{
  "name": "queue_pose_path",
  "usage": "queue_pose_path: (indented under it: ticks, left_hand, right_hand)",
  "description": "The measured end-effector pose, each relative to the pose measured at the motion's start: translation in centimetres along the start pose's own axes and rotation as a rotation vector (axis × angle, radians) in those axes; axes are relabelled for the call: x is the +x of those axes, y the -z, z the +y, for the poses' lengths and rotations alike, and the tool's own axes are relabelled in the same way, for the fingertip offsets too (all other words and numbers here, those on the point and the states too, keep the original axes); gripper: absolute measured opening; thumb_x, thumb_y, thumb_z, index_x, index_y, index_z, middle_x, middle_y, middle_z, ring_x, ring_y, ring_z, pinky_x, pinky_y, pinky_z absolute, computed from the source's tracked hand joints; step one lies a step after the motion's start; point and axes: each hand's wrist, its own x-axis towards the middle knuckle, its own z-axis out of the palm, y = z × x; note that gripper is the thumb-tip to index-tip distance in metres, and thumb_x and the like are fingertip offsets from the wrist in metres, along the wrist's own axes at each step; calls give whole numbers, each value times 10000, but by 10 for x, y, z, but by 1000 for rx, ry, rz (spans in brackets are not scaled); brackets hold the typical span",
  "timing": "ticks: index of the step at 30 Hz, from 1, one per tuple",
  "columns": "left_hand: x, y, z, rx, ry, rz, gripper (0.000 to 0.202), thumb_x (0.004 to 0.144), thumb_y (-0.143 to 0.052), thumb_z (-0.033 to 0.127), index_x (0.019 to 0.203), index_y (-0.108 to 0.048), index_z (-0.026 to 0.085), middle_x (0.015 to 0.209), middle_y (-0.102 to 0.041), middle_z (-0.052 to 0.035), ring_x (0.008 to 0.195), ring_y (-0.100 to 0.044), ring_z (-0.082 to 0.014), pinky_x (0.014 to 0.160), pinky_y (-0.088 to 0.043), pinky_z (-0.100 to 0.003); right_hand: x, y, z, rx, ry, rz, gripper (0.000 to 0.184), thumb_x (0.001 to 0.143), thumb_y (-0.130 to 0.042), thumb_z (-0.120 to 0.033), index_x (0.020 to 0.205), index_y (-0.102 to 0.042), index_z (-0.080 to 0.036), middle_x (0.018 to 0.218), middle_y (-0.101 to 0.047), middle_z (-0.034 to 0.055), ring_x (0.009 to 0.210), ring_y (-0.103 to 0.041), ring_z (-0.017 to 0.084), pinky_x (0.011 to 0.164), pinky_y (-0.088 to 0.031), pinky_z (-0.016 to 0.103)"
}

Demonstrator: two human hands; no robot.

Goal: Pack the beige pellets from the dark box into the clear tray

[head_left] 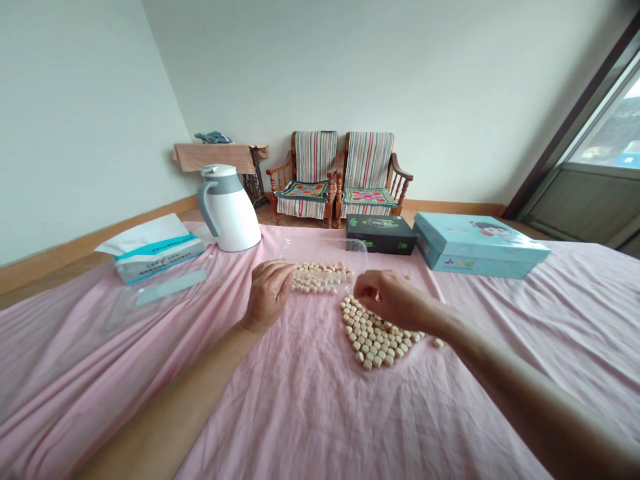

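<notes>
A clear plastic bag (325, 257) lies on the pink tablecloth (300, 400), partly filled with small beige pellets (323, 276). My left hand (269, 293) has its fingers curled on the bag's left end. A loose heap of the same beige pellets (376, 337) lies to the right of it on the cloth. My right hand (393, 298) hovers over the top of the heap, fingers pinched together near the bag's mouth; what they hold is too small to see.
A white thermos jug (229, 208) and a white-and-teal tissue box (155, 252) stand at the left. A black box (381, 233) and a light blue box (475, 245) lie at the back right. Two wooden chairs (340, 177) stand by the far wall.
</notes>
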Motion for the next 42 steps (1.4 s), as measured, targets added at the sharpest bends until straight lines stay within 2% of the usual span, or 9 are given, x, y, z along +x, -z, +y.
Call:
queue_pose_path:
  ticks: [4, 17, 20, 22, 26, 28, 32, 36, 42]
  left_hand:
    - [0, -1, 1, -2, 23, 0, 264, 922, -443, 265, 1055, -658, 189, 1007, -685, -70, 1033, -583, -213, 962, -417, -393]
    - [-1, 0, 1, 0, 20, -14, 269, 924, -451, 291, 1076, -648, 191, 1019, -673, -73, 1041, -578, -219, 964, -419, -394]
    - [-1, 0, 1, 0, 17, -31, 281, 919, -468, 326, 1094, -642, 191, 1033, -672, -75, 1057, -570, -225, 974, -409, -397]
    - [-1, 0, 1, 0, 15, -43, 290, 920, -470, 338, 1107, -635, 189, 1044, -670, -76, 1066, -563, -228, 974, -405, -400]
    - [-1, 1, 1, 1, 5, -48, 287, 924, -467, 332, 1108, -628, 182, 1042, -668, -77, 1064, -557, -227, 961, -408, -396]
    - [-1, 1, 2, 2, 0, -50, 281, 926, -463, 321, 1105, -627, 180, 1039, -667, -76, 1062, -557, -225, 960, -407, -395]
    - [-1, 0, 2, 11, 7, -47, 273, 922, -468, 312, 1103, -627, 184, 1037, -665, -74, 1061, -557, -224, 969, -401, -395]
    - [-1, 0, 2, 26, 17, -45, 261, 920, -469, 294, 1102, -625, 190, 1047, -660, -72, 1068, -555, -223, 974, -397, -392]
    - [0, 0, 5, 30, 9, -38, 247, 914, -481, 275, 1093, -622, 181, 1038, -665, -66, 1051, -558, -216, 967, -407, -386]
  right_hand:
    - [-31, -17, -8, -13, 95, -290, 229, 723, -516, -59, 893, -631, -161, 947, -663, 72, 904, -592, 176, 790, -418, 279]
    - [-49, -51, -34, -231, 112, -265, 144, 751, -492, -62, 818, -585, -149, 851, -637, 84, 722, -575, 166, 600, -334, 276]
    - [-31, -35, -28, -147, 88, -180, 102, 750, -503, -83, 772, -566, -161, 824, -625, 64, 714, -558, 142, 605, -333, 250]
    - [-9, -20, -19, -113, 42, -8, 99, 774, -489, -94, 759, -561, -160, 787, -610, 51, 681, -532, 126, 615, -334, 243]
    - [30, 1, -2, -43, -14, 282, 133, 796, -509, -121, 902, -587, -143, 846, -613, 52, 686, -523, 115, 643, -352, 235]
    - [34, 2, 1, -25, -39, 327, 148, 804, -530, -150, 933, -600, -141, 829, -618, 45, 668, -522, 114, 642, -355, 237]
    - [16, -12, -3, -62, -18, 122, 140, 810, -500, -126, 786, -634, -159, 738, -628, 33, 650, -525, 119, 613, -340, 236]
    - [3, -34, -7, -161, 20, -100, 193, 798, -481, -66, 795, -657, -145, 835, -655, 75, 738, -571, 140, 659, -374, 244]
    - [17, -53, -24, -386, -29, -168, 213, 801, -481, -40, 873, -676, -84, 945, -649, 181, 918, -585, 243, 719, -455, 307]
